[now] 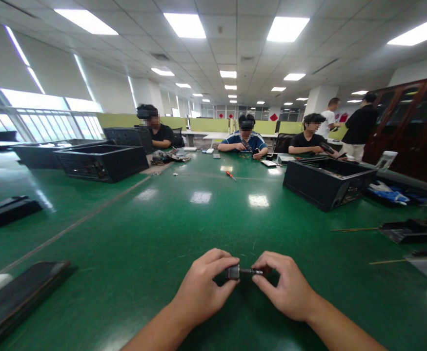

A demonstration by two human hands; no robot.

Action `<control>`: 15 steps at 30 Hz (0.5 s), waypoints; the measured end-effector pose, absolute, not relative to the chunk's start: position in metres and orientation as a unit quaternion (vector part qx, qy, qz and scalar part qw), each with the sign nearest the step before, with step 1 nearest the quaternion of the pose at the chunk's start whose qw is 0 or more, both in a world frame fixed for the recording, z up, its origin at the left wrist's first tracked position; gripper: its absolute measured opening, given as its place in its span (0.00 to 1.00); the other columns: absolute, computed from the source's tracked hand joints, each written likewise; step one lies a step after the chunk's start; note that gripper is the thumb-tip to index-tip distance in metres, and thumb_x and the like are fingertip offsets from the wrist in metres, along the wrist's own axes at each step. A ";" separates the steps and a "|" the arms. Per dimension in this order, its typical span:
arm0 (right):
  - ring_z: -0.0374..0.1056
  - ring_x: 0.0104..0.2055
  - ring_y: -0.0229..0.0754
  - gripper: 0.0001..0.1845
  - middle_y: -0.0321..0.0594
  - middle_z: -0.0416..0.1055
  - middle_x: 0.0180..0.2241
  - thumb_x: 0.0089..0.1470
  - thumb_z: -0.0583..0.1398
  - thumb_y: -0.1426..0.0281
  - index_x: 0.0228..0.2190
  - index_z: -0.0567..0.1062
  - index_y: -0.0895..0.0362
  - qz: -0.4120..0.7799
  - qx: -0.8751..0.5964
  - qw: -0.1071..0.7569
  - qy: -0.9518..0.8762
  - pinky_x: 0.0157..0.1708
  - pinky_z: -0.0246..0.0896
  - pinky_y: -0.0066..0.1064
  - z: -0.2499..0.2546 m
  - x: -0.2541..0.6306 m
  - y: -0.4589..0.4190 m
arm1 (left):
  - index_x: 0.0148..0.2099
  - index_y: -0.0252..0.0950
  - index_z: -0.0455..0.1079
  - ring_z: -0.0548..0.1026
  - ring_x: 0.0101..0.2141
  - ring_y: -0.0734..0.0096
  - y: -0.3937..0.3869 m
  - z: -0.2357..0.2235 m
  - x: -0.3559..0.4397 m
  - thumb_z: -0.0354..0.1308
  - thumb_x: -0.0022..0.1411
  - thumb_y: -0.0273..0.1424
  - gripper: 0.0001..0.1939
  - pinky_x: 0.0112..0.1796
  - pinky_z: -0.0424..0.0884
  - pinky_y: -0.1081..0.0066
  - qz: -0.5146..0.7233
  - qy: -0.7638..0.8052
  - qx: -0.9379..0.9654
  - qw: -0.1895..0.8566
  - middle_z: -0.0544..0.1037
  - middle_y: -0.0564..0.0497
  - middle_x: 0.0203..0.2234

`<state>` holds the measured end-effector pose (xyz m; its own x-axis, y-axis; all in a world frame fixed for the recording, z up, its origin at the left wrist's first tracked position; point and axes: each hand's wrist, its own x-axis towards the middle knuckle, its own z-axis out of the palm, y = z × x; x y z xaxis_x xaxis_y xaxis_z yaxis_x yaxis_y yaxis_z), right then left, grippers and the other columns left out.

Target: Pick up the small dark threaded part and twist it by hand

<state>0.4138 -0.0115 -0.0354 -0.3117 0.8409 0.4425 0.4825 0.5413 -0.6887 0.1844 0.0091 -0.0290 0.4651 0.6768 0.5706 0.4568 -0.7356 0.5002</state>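
Above the near part of the green table [184, 214], my left hand [206, 282] pinches a small dark block-like piece [233, 272] between thumb and fingers. A thin dark shaft [246, 271] runs from this piece toward the right. My right hand [290, 285] is closed around the shaft's shiny far end, thumb below and fingertips above. Both hands are level, a short gap apart, with the piece lying roughly horizontal between them. The fingers hide parts of it, and its exact kind cannot be made out.
Open black computer cases stand at the left [103, 163] and right [326, 183]. An orange screwdriver [231, 175] lies mid-table. A long dark panel [23, 292] is at the near left, with black parts [414, 229] at the right. Several people sit across the table; two stand behind.
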 end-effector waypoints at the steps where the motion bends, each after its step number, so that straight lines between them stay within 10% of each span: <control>1: 0.69 0.31 0.39 0.03 0.36 0.72 0.28 0.54 0.61 0.75 0.31 0.76 0.56 0.222 -0.425 0.403 -0.779 0.33 0.60 0.30 -0.035 0.414 -0.011 | 0.48 0.42 0.75 0.78 0.39 0.67 0.009 -0.029 0.184 0.64 0.55 0.23 0.17 0.41 0.75 0.68 0.394 0.335 0.844 0.139 0.79 0.49 0.38; 15: 0.69 0.31 0.40 0.03 0.37 0.73 0.28 0.55 0.61 0.73 0.31 0.76 0.57 0.213 -0.432 0.395 -0.782 0.34 0.60 0.30 -0.037 0.416 -0.009 | 0.47 0.42 0.76 0.78 0.38 0.68 0.010 -0.029 0.183 0.65 0.55 0.23 0.17 0.40 0.75 0.69 0.398 0.339 0.843 0.129 0.79 0.50 0.38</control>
<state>0.4164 -0.0094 -0.0367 -0.3139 0.8444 0.4342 0.5080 0.5357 -0.6745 0.1834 0.0096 -0.0288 0.4534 0.6740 0.5832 0.4683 -0.7369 0.4875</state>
